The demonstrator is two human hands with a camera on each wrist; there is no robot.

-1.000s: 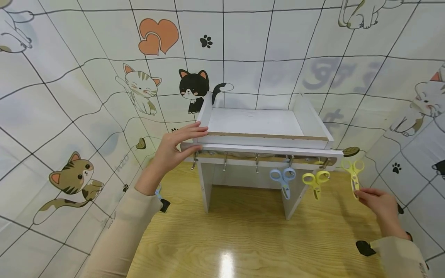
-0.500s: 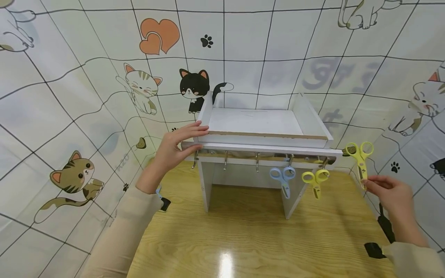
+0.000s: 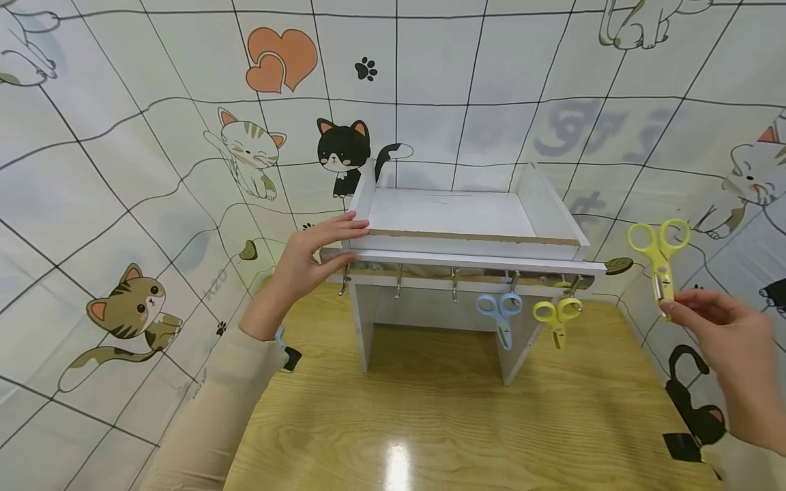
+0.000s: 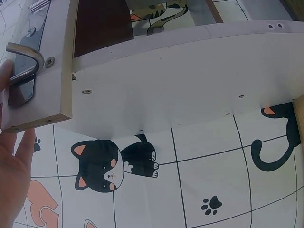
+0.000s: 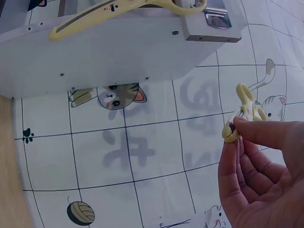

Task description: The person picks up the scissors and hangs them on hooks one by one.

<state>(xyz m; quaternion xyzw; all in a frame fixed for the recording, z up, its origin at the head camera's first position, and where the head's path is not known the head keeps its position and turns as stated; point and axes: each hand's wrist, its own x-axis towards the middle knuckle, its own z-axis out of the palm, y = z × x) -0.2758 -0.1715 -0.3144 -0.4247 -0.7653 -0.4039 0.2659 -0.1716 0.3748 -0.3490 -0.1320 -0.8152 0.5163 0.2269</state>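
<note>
My left hand (image 3: 299, 273) grips the left end of the white shelf's (image 3: 473, 246) front, thumb on the front face and fingers over the top. In the left wrist view a metal hook (image 4: 34, 56) sits close to its thumb. My right hand (image 3: 731, 348) pinches yellow scissors (image 3: 662, 254) by the blade end, handles up, out to the right of the shelf. In the right wrist view, thumb and forefinger hold the tip. Blue scissors (image 3: 503, 329) and another pair of yellow scissors (image 3: 558, 329) hang by their handles from hooks on the shelf's right half.
Three hooks on the left and middle, one of them this hook (image 3: 454, 290), bear nothing. The shelf stands on a wood-grain tabletop (image 3: 430, 423). A sheet printed with cats (image 3: 344, 157) surrounds it on the back and sides. Something blue and black (image 3: 291, 358) lies behind the left forearm.
My right hand has moved right, up and nearer with the yellow scissors, away from the shelf. The left hand keeps its hold, and the hanging scissors stay in place.
</note>
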